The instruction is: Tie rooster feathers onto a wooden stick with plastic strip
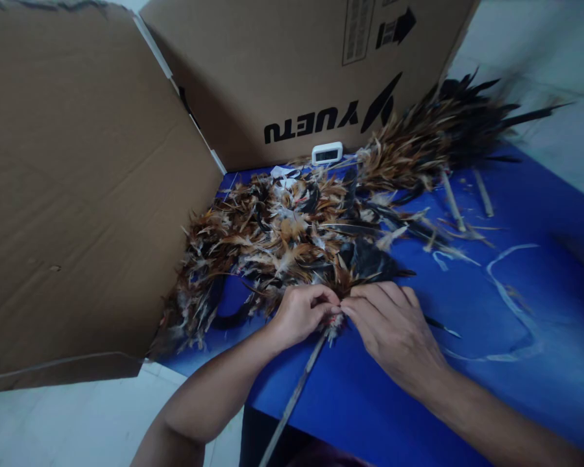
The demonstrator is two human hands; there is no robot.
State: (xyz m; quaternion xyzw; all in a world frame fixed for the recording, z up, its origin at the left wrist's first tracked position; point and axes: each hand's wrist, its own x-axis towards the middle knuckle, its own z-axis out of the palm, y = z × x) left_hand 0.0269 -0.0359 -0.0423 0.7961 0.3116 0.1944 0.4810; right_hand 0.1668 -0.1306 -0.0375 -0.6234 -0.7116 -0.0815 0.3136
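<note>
My left hand (304, 312) and my right hand (392, 324) meet near the front of the blue table, fingers pinched together at the base of a feather bunch (335, 325). What exactly lies between the fingertips is too small to tell. A thin stick (294, 401) slants down from this bunch past the table's front edge. Just beyond my hands spreads a large heap of brown, white and black feathers (282, 240). A pale strip (520, 311) curls over the table to the right of my right hand.
Cardboard panels (87, 181) stand at the left and back. A small white digital display (327, 154) sits by the back panel. At back right lies a thick feather bundle (418, 143), with short sticks (452, 201) near it on the blue table (574, 259).
</note>
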